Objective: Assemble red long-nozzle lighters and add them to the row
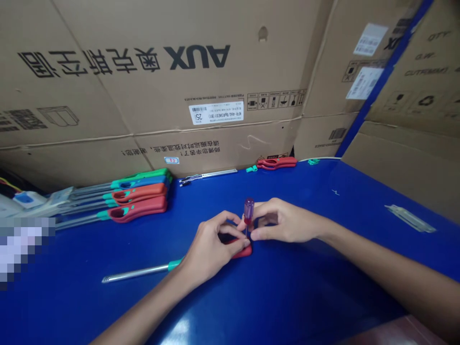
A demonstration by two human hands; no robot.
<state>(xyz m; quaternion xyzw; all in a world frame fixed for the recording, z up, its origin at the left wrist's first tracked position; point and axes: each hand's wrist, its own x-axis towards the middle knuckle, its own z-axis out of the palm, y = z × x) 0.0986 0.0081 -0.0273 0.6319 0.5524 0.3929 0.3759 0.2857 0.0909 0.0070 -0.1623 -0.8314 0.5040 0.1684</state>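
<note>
One red lighter on blue table — probably light, stiff, slick plastic; best held by handle. Left hand clamps handle; right hand curls at upright screwdriver — cannot tell if pinching.

Screwdriver obstructs centre, carton rear; near tabletop open.

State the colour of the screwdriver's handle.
The screwdriver's handle is mostly see-through purple, best seen in the head view.
</note>
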